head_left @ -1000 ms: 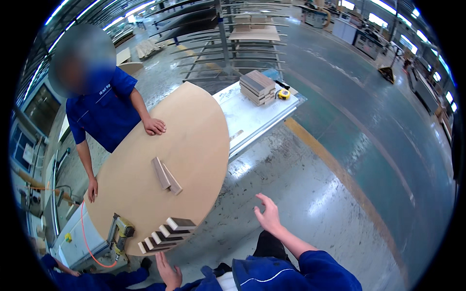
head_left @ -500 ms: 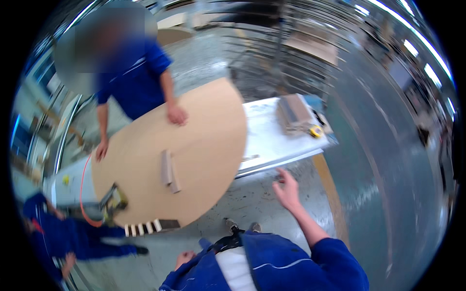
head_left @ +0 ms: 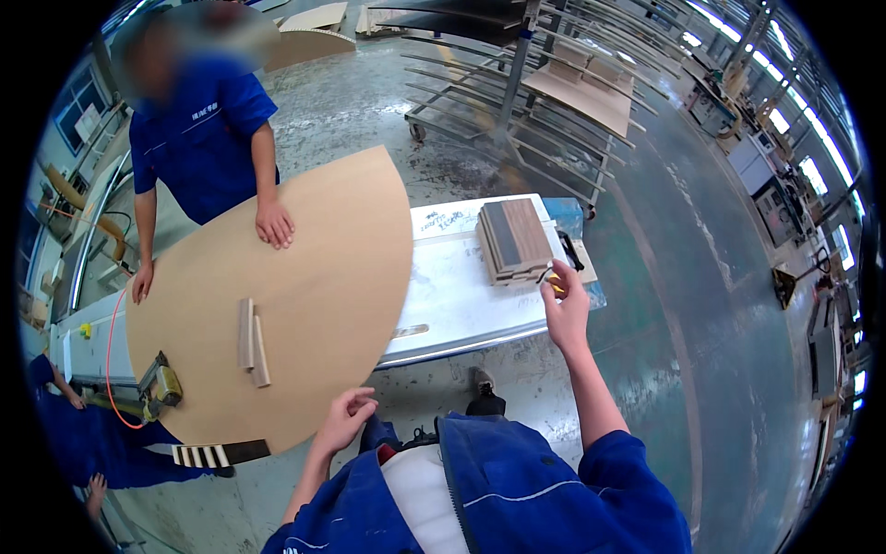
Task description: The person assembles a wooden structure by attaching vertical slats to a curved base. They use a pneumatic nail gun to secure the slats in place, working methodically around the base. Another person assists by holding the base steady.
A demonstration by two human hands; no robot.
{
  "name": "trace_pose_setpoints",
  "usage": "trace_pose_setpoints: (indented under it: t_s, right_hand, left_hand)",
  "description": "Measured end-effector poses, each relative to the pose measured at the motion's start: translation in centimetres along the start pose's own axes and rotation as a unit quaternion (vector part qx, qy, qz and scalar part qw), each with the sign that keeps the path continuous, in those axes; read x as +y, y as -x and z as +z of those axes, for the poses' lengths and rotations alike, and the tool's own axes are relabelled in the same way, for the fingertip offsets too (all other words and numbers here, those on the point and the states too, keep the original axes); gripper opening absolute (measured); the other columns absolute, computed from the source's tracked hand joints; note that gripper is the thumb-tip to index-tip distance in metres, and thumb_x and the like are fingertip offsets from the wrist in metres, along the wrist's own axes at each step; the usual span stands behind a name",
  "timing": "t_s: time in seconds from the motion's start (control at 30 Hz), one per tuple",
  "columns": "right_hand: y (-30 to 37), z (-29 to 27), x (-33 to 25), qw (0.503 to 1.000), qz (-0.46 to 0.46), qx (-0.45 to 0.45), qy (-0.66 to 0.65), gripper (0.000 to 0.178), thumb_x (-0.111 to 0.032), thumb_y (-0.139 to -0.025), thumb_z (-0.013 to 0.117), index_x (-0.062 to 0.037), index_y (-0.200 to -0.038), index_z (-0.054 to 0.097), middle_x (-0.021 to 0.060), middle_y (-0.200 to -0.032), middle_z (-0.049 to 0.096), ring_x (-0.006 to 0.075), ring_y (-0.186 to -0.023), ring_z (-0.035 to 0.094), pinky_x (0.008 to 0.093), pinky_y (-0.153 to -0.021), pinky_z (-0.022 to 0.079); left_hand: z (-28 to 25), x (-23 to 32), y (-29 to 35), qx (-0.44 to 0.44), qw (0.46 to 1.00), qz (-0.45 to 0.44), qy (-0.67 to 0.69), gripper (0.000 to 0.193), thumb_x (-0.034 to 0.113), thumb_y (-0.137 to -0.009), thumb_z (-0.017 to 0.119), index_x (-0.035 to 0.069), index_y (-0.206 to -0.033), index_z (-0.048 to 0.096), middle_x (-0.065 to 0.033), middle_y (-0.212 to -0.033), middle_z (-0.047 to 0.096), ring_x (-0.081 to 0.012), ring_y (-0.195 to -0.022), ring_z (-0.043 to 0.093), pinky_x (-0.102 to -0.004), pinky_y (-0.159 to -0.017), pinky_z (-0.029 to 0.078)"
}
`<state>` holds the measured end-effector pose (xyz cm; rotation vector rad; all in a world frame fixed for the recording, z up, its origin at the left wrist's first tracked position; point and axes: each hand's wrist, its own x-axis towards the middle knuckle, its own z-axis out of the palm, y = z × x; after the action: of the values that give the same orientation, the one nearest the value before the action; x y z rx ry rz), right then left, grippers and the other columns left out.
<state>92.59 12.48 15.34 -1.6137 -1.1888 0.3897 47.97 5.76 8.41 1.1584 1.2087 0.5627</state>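
My right hand [head_left: 566,309] is at the right end of the white table [head_left: 443,277], with thumb and fingers closed around a yellow tape measure [head_left: 557,285] that they mostly hide. Beside it stands a stack of wood pieces [head_left: 517,238], brown with a grey strip on top. My left hand [head_left: 343,420] hovers near my body, just off the curved near edge of a large rounded tan board [head_left: 323,240]. Its fingers are loosely bent and apart, with nothing seen in them. Two short wood strips [head_left: 251,342] lie on the board.
A nail gun [head_left: 164,386] with an orange hose [head_left: 109,355] rests at the board's left edge, near striped strips [head_left: 221,453]. Across the board, a co-worker [head_left: 198,129] lays both hands on it. Another person [head_left: 69,434] is at the left. A metal rack [head_left: 517,83] stands behind.
My right hand has moved forward and right to the tape measure. My left hand has come up and forward beside the board. The view has shifted to the right.
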Motion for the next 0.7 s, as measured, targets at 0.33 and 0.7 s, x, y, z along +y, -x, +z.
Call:
trace_pose_setpoints:
  t_s: [0.33, 0.7]
  right_hand:
    - [-13.4, -1.2, 14.7, 0.969, 0.157, -0.160, -0.102, 0.068, -0.027, -0.095, 0.071, 0.0033, -0.150, 0.045, 0.0276, -0.146, 0.054, 0.0318, -0.125, 0.062, 0.0394, -0.103, 0.051]
    - [-17.3, 2.9, 14.0, 0.835, 0.315, -0.362, -0.270, 0.091, -0.041, -0.092, 0.076, 0.0008, -0.157, 0.028, 0.0203, -0.148, 0.050, 0.0256, -0.134, 0.053, 0.0367, -0.110, 0.044]
  left_hand:
    - [18.1, 15.6, -15.1, 0.036, 0.979, 0.044, -0.197, 0.043, 0.020, -0.099, 0.068, -0.003, -0.135, 0.060, -0.0148, -0.110, 0.073, -0.0184, -0.100, 0.070, -0.0327, -0.088, 0.055]
    - [25.2, 19.4, -29.8, 0.060, 0.987, -0.099, 0.115, 0.089, 0.055, -0.087, 0.077, -0.006, -0.145, 0.048, -0.0206, -0.140, 0.059, -0.0242, -0.130, 0.057, -0.0383, -0.108, 0.044]
